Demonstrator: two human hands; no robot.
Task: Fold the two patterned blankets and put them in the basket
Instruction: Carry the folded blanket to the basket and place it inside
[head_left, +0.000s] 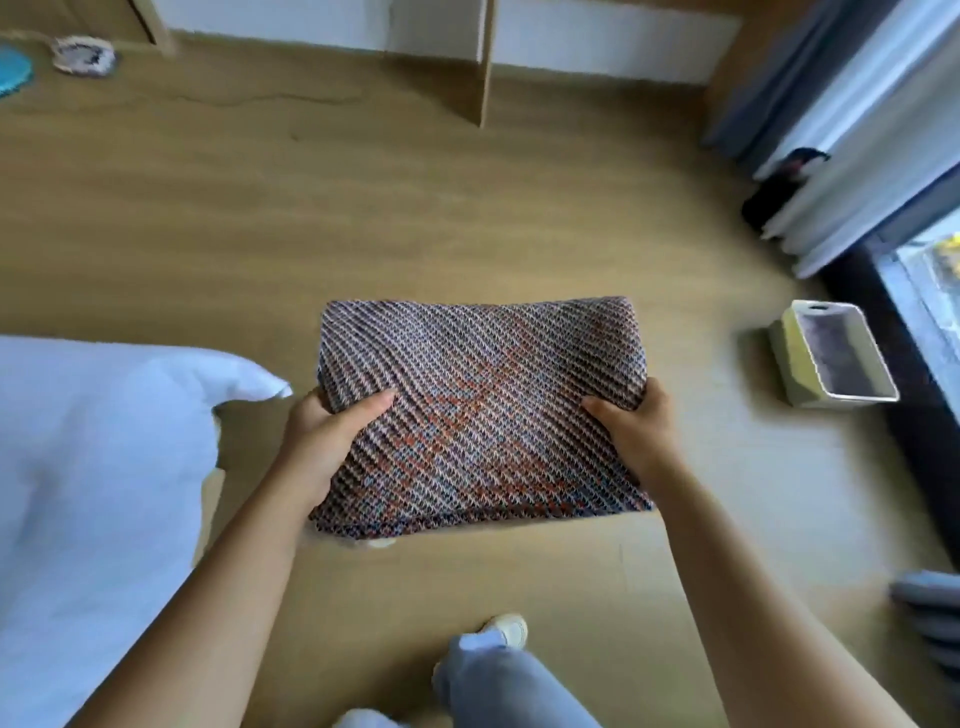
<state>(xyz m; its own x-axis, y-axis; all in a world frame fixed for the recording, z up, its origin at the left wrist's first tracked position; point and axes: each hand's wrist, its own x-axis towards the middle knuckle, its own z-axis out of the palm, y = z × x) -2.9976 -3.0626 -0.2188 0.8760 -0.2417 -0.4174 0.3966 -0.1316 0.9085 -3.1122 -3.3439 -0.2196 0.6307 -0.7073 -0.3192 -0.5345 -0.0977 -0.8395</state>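
The left hand (317, 441) is closed on the left edge of a folded patterned blanket (478, 410), thumb on top, and the right hand (639, 426) is closed on its right edge. The blanket is held flat in the air above the wooden floor (260, 234). It is a thick rectangle of woven cloth with fine diagonal ribs and orange marks. A rectangular basket (795, 358) with pale walls is seen on the floor near the window, well apart to the right. White bedding (93, 467) is seen on the left.
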